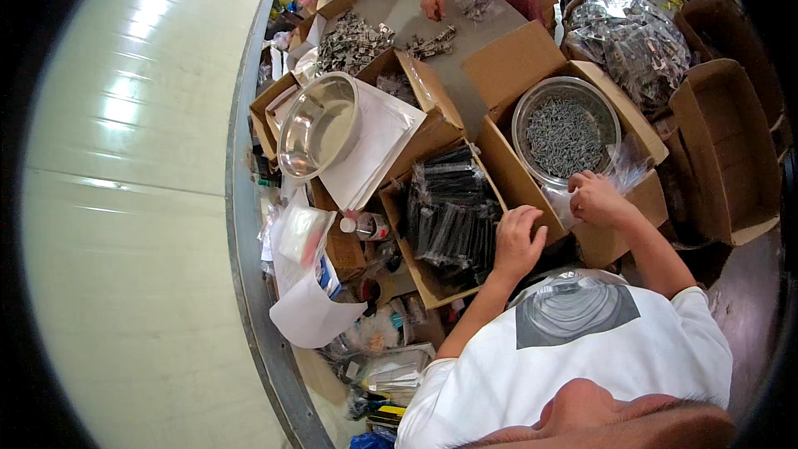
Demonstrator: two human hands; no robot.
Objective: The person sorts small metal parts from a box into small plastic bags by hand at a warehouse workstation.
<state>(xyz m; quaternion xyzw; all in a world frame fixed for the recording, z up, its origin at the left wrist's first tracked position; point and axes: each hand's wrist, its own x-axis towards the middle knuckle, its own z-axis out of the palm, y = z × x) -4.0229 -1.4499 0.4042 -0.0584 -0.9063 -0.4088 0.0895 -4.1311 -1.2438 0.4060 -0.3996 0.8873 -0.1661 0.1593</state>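
Observation:
My right hand [597, 199] is at the near rim of a steel bowl [613, 100] full of small grey screws [564, 131]. Its bent fingers close on a crinkled clear plastic bag [629, 168], which shows on both sides of the hand; the fingertips are partly hidden. The bowl sits in an open cardboard box [519, 162]. My left hand [519, 241] hovers at or rests on the edge between that box and a carton [430, 289] of black pieces [449, 216] in clear wrapping. Its fingers curve with the thumb apart, and nothing shows in them.
An empty-looking steel bowl [349, 129] and white sheets [391, 137] lie on boxes to the left. A bottle [371, 226] stands below them. Across the table, another person's hands [432, 2] are near piled metal parts [353, 46]. Bagged parts [628, 41] and empty cartons [727, 150] fill the right.

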